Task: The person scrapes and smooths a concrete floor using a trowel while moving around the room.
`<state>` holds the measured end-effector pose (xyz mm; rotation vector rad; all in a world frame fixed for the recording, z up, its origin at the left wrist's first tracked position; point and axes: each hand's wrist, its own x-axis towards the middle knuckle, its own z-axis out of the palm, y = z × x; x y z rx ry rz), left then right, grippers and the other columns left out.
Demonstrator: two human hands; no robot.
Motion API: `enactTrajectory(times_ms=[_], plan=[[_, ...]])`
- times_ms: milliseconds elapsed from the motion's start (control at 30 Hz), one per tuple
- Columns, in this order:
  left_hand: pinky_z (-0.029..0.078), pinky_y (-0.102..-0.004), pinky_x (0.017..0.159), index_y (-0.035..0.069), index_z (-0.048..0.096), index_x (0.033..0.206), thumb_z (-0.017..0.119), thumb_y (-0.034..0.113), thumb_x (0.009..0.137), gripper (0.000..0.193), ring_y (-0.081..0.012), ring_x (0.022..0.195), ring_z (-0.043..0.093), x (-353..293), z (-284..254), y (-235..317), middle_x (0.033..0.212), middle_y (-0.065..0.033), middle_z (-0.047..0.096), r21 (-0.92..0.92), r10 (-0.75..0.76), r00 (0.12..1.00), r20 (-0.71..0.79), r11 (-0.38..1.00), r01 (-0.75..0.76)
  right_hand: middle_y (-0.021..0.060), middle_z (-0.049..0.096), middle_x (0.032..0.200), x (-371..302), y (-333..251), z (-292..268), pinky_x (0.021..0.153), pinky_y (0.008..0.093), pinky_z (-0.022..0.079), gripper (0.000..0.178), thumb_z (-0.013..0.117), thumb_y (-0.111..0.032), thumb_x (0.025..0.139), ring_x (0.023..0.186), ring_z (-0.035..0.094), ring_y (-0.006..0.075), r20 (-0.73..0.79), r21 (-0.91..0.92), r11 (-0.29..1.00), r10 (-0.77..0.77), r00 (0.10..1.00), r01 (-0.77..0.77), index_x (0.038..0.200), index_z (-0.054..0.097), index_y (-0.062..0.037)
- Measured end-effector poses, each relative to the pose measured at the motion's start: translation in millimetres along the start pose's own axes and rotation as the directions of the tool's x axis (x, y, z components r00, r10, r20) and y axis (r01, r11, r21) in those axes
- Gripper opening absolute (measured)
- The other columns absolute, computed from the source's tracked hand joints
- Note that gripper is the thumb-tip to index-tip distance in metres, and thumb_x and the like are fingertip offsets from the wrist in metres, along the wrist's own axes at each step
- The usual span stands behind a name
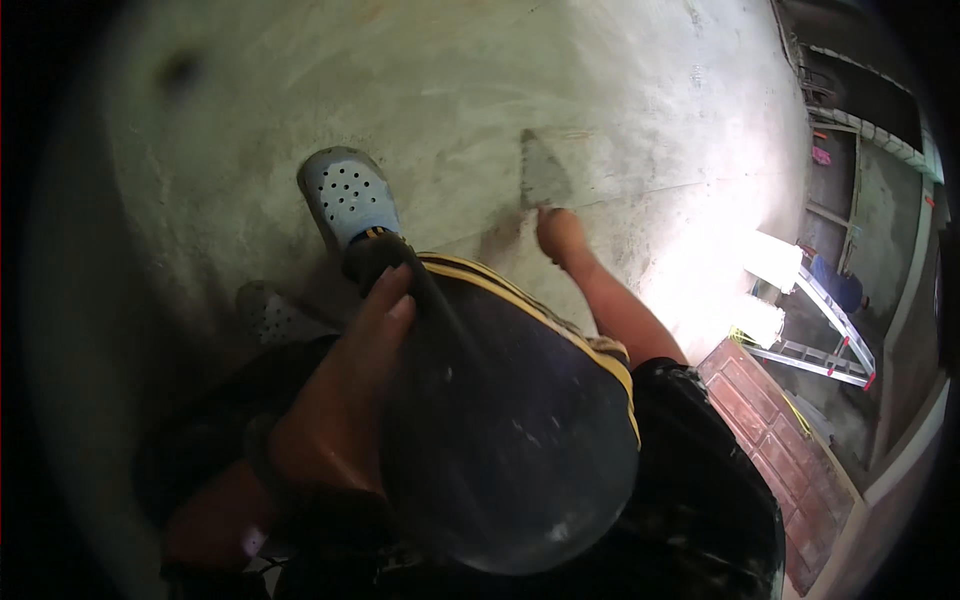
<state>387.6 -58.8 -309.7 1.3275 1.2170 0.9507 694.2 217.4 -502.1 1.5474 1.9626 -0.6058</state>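
My right hand (560, 238) is closed round the handle of a trowel, and the handle is hidden in my fist. The trowel's grey, roughly triangular blade (543, 172) lies against the pale, smeared floor (440, 110) and points away from me. My left hand (375, 325) rests with its fingers extended on my bent leg, holding nothing. Dark trousers with yellow stripes (510, 400) cover that leg, and the knee fills the lower middle of the picture. Beyond the left hand my foot wears a grey clog with holes (352, 190).
A second clog (268, 312) shows dimly at the left. To the right stand an aluminium stepladder (835, 315) and bright white lamps (772, 262). A reddish panelled door (775, 450) lies tilted near a wall edge. A person in dark blue (840, 288) is partly visible behind the ladder.
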Motion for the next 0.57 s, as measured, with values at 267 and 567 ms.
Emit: enactTrajectory(times_ms=[267,567], plan=[[0.021,-0.0444,0.122,-0.008,0.001,0.155,0.100,0.050,0.039,0.163,-0.0381,0.149,0.026,-4,-4,44,0.158,-0.0257,0.027,-0.035,-0.008,0.998,0.059,0.999,0.010,0.0281,0.069,0.104,-101,-88,20,0.088,0.0478,0.054,0.049,0.047,-0.039,0.101,0.100,0.068,0.0391,-0.028,0.194,0.979,-0.057,0.998,0.062,0.105,0.069,0.0043],[0.041,-0.0434,0.110,0.013,0.030,0.157,0.088,0.034,0.069,0.107,-0.0362,0.136,0.049,-93,-74,95,0.142,-0.0217,0.055,0.742,-0.271,0.863,-0.426,0.442,0.504,0.0210,0.072,0.097,-108,18,54,0.057,0.0410,0.058,0.046,0.059,-0.035,0.096,0.062,0.069,0.0255,0.121,0.637,0.771,-0.083,0.989,-0.013,0.124,0.063,0.0020]])
